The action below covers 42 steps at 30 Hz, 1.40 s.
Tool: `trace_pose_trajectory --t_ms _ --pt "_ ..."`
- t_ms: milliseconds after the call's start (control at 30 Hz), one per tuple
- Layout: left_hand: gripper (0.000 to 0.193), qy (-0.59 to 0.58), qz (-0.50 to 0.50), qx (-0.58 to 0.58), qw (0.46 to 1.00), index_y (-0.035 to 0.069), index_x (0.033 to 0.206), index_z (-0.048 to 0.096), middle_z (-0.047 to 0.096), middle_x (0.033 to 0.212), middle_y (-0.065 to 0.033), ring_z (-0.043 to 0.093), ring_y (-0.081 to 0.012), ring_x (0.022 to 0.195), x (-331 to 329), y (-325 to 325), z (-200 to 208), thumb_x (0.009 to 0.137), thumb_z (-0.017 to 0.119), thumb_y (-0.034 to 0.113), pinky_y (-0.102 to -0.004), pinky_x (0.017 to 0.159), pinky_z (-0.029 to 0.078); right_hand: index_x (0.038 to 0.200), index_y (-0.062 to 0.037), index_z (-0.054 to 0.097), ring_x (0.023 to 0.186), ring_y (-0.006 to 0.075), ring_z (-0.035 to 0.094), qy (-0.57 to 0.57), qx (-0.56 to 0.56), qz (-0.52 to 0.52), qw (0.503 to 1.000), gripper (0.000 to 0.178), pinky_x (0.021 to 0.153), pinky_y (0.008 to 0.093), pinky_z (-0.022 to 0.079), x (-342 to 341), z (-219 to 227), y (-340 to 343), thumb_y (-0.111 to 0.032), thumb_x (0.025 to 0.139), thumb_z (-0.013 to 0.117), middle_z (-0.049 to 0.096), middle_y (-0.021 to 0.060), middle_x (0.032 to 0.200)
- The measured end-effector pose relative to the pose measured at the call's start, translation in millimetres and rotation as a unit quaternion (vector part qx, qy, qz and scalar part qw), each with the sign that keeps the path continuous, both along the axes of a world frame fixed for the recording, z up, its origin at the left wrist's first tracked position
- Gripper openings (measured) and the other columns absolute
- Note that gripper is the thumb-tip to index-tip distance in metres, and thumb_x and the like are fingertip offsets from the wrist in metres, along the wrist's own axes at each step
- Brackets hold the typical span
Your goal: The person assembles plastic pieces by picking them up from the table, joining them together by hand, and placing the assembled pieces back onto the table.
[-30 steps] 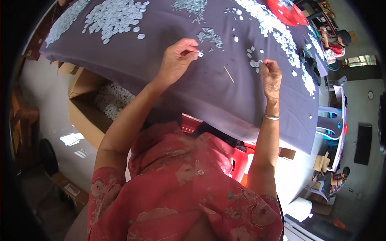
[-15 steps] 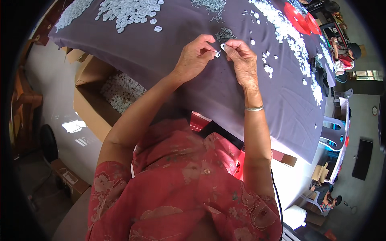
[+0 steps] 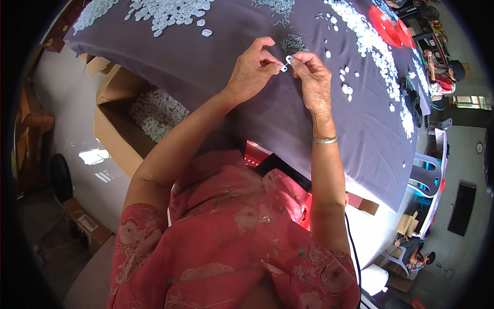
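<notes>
My left hand (image 3: 252, 69) and my right hand (image 3: 313, 77) meet above the purple cloth (image 3: 231, 56) that covers the table. Between their fingertips they pinch a small white plastic piece (image 3: 286, 63), each hand holding one end of it. Just beyond the fingers lies a little heap of thin metal pins (image 3: 293, 42). Loose white pieces (image 3: 346, 88) are scattered to the right of my right hand. A silver bangle (image 3: 325, 139) circles my right wrist.
A large pile of white pieces (image 3: 164, 10) lies at the far left of the cloth, a long band of them (image 3: 370, 41) at the far right beside red lids (image 3: 383, 23). An open cardboard box (image 3: 149, 110) of white pieces stands on the floor, left. People sit at far right.
My right hand has come left from the scattered pieces to meet my left hand. Both now pinch the small white piece together.
</notes>
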State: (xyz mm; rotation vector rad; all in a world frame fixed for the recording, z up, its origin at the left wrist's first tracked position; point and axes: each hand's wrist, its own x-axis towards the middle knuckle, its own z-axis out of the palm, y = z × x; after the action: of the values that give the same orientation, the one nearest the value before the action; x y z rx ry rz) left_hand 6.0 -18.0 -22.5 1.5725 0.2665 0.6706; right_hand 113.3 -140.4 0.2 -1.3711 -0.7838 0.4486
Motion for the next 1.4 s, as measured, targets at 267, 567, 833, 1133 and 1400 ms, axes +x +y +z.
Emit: trace_pose_trajectory --t_ms 267,567,833,1133,1400 --pt "0.045 0.019 -0.006 0.01 1.0 -0.001 0.123 0.041 0.067 0.084 -0.0064 0.062 -0.0105 0.078 -2.6 -0.5 7.5 0.083 0.061 0.001 -0.0236 0.073 0.049 0.093 -0.0008 0.064 0.067 0.006 0.047 -0.009 -0.008 -0.002 1.0 0.007 0.06 0.0204 0.039 0.9 0.1 1.0 0.001 0.087 0.061 0.058 -0.0019 0.078" --pt "0.048 0.027 -0.005 0.017 0.999 0.0 0.124 0.041 0.067 0.086 -0.0063 0.062 -0.0107 0.08 -1.8 -0.5 5.0 0.082 0.064 0.002 -0.0241 0.074 0.049 0.094 -0.0013 0.064 0.068 0.0057 0.049 -0.009 -0.007 -0.008 1.0 0.008 0.061 0.0202 0.04 1.7 -0.9 -1.1 0.001 0.087 0.061 0.059 -0.002 0.08" --pt "0.047 0.026 -0.004 0.017 1.0 0.001 0.124 0.041 0.067 0.086 -0.0064 0.062 -0.0111 0.079 -1.8 -0.5 4.6 0.082 0.063 0.002 -0.0244 0.074 0.05 0.095 -0.0009 0.063 0.069 0.007 0.051 -0.023 -0.012 -0.007 1.0 0.009 0.063 0.0208 0.043 1.3 -1.6 -1.8 0.002 0.087 0.06 0.06 -0.0011 0.082" --pt "0.048 -0.001 0.006 0.009 1.0 -0.002 0.122 0.044 0.069 0.084 -0.0087 0.064 -0.015 0.073 0.1 -0.7 0.3 0.08 0.066 0.008 -0.0281 0.071 0.05 0.097 -0.0007 0.064 0.071 0.0055 0.052 -0.07 -0.035 -0.006 0.997 0.013 0.064 0.0202 0.044 1.7 -3.7 -2.2 0.003 0.086 0.059 0.062 -0.0014 0.086" --pt "0.048 -0.002 0.015 0.021 1.0 -0.001 0.122 0.044 0.069 0.085 -0.0092 0.064 -0.016 0.074 -0.8 -0.2 0.7 0.08 0.066 0.008 -0.0284 0.071 0.05 0.096 -0.0004 0.065 0.072 0.0045 0.053 -0.091 -0.029 -0.014 0.995 0.012 0.064 0.0197 0.044 1.9 -4.3 -0.4 0.003 0.086 0.06 0.063 -0.0012 0.087"
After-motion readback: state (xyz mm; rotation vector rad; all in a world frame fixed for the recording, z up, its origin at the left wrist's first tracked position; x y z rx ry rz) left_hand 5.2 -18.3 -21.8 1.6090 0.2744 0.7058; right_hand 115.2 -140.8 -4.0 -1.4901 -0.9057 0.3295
